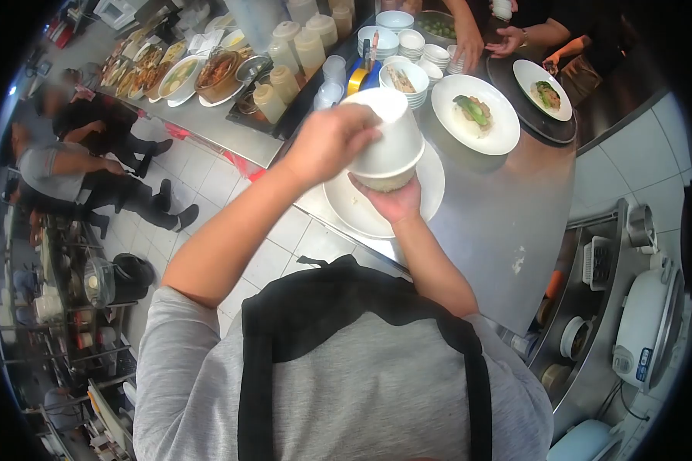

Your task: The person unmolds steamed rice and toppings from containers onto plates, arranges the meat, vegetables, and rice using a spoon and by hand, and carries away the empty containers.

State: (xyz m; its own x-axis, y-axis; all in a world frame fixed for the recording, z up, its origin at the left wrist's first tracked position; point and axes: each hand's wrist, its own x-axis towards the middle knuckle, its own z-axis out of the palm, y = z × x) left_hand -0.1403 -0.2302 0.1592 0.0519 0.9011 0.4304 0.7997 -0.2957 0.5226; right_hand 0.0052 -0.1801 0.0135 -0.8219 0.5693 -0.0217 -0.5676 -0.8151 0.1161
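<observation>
Over a large white plate (433,188) on the metal desk (507,207), the person's left hand (334,142) grasped a white bowl (400,131), turned base up and slightly tilted. The right hand (398,201) was palm up just beneath, against the rice (390,184) at the bowl's mouth; whether its fingers gripped anything, one could not tell. Beyond, a second plate (442,107) bore rice, greens and meat, and a third plate (563,110) with similar food rested on a dark round tray (542,131). A co-worker's hand (469,44) reached near stacked small bowls (436,55).
</observation>
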